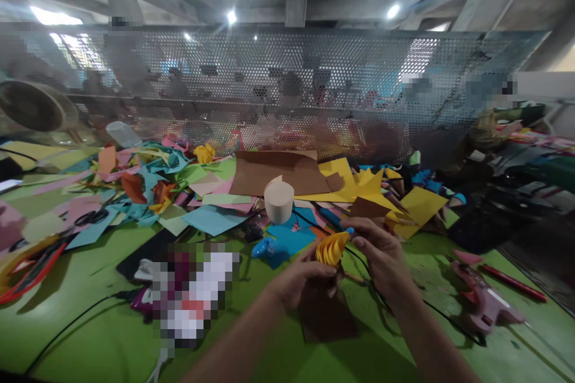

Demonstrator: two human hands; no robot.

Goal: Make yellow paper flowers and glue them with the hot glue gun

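My left hand (299, 280) is closed around a yellow folded-paper cone (330, 249) with ridged layers, held tilted above the table. At its narrow end is a small blue tip (350, 231). The thumb and fingers of my right hand (381, 254) pinch at this tip; whether it is fixed to the cone I cannot tell. Under my hands lies a brown paper piece (330, 317). A crumpled blue piece (264, 247) rests on blue paper (291, 236) left of the cone. Behind stands a white paper roll (279, 200).
A pink glue gun (487, 302) and a red pen (514, 283) lie at right on the green table (251, 341). A power strip (197, 293) with cables is at left, near orange-handled scissors (33, 266). Coloured paper scraps (153, 173) cover the back, before a perforated metal screen (269, 84).
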